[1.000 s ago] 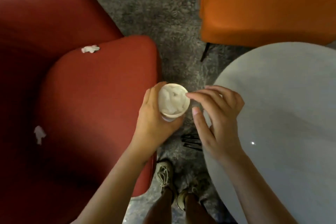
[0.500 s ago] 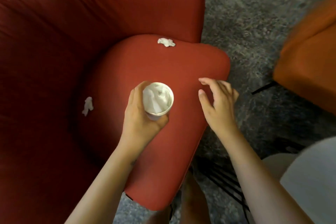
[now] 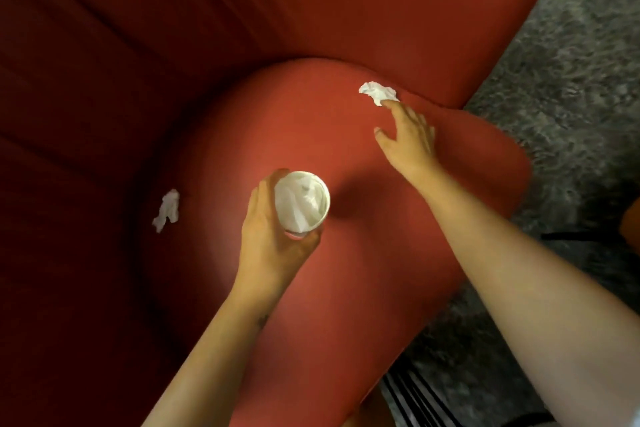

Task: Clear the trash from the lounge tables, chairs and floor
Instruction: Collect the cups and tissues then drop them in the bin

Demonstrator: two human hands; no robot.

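My left hand (image 3: 273, 239) grips a white paper cup (image 3: 302, 201) stuffed with crumpled tissue, holding it upright over the red chair's seat cushion (image 3: 346, 288). My right hand (image 3: 408, 139) stretches out over the cushion with fingers extended, its fingertips at the edge of a crumpled white tissue (image 3: 378, 92) lying near the cushion's back. A second crumpled tissue (image 3: 167, 210) lies at the cushion's left edge, beside the dark gap by the armrest.
The red chair's backrest (image 3: 311, 0) curves round the seat on the left and behind. Grey carpet (image 3: 571, 80) shows to the right. An orange chair's corner (image 3: 632, 222) and dark metal legs (image 3: 415, 395) sit at the right and bottom edges.
My view swung from the round table to the red chair. My right hand has reached forward across the cushion to the far tissue. The left hand keeps holding the cup.
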